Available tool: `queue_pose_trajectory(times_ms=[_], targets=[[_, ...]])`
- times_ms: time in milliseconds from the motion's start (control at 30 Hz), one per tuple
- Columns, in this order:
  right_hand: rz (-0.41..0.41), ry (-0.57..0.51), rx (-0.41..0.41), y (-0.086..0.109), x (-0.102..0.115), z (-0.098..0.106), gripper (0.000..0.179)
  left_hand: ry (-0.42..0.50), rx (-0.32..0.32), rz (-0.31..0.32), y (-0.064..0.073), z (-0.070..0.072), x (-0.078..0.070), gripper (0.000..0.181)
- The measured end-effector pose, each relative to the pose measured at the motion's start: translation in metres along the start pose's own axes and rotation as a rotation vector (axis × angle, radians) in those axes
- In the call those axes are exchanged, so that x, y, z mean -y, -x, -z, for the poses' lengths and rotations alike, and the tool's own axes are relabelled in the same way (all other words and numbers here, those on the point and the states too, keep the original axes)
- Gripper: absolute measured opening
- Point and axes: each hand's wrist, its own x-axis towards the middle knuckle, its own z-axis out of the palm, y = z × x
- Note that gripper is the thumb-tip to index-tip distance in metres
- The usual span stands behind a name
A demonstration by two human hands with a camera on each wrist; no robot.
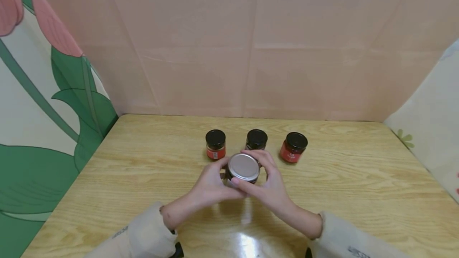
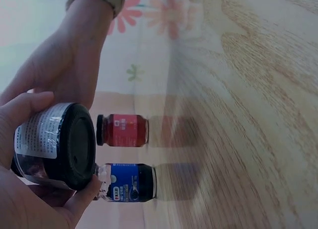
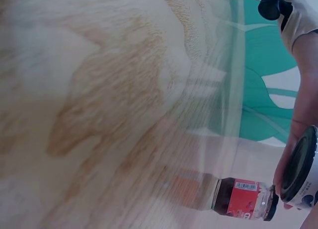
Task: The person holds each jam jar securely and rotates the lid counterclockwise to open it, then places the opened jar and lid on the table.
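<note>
Both hands hold one glass jar (image 1: 244, 166) over the table in front of me. In the head view its round silvery-grey end faces up; in the left wrist view a dark round end (image 2: 79, 147) faces the tabletop, and a white printed label (image 2: 42, 132) covers its side. My left hand (image 1: 210, 184) grips the jar from the left, fingers partly hidden behind it. From the right, my right hand (image 1: 270, 186) curls round it, thumb at the near edge and fingers at the far edge. A black-lidded jar with a blue label (image 2: 125, 183) stands just beyond.
A red-labelled jar with a black lid (image 1: 216, 145) stands at the back left, another red-labelled jar (image 1: 293, 147) at the back right. The wood-grain table (image 1: 358, 178) meets a pink backdrop (image 1: 229, 71) at its far edge. Flowered sheets (image 1: 43, 122) hang at the sides.
</note>
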Motion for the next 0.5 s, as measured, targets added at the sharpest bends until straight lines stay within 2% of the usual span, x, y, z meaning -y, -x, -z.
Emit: queue_pose_trajectory(times_ms=[500], targets=[[-0.01, 0.009, 0.03, -0.0002, -0.0018, 0.002, 0.057, -0.02, 0.012, 0.001, -0.0004, 0.0003, -0.0001, 0.07]])
